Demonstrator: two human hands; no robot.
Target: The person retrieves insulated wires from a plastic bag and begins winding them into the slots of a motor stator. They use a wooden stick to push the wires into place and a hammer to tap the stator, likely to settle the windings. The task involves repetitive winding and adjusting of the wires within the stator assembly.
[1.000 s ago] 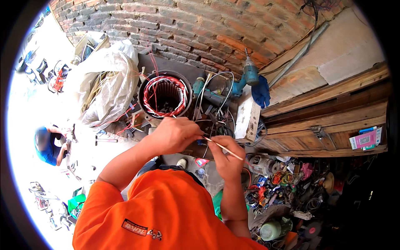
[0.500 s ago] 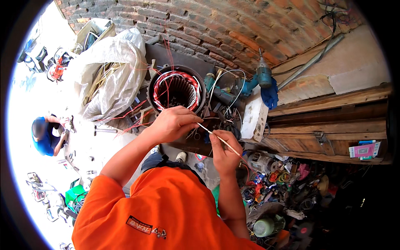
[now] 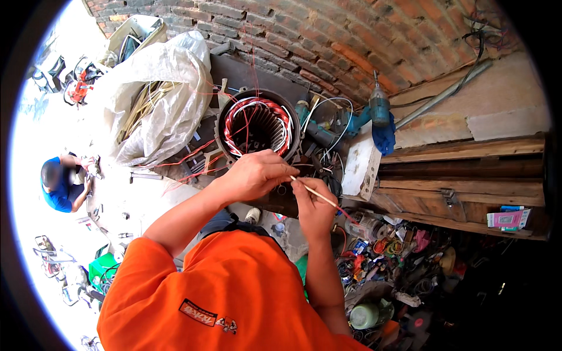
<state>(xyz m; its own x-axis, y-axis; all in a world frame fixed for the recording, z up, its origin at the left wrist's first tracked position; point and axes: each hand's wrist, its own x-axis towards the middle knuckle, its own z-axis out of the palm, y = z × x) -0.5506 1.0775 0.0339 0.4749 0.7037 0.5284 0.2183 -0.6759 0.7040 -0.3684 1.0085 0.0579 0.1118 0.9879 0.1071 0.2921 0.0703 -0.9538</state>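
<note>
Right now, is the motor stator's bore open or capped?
Open: the motor stator shows its slotted inner wall through the mouth, inside the red-and-white windings, with no cap over it.

I stand in a cluttered motor-repair workshop: a round, dark metal stator with red-and-white windings (image 3: 270,120) sits on the dark, flat worktop (image 3: 231,70), a teal power drill (image 3: 379,108) nearby (rough red-brick wall (image 3: 281,35) behind), and a jumbled heap of coloured wires and parts (image 3: 386,257) lies to my right.
</note>
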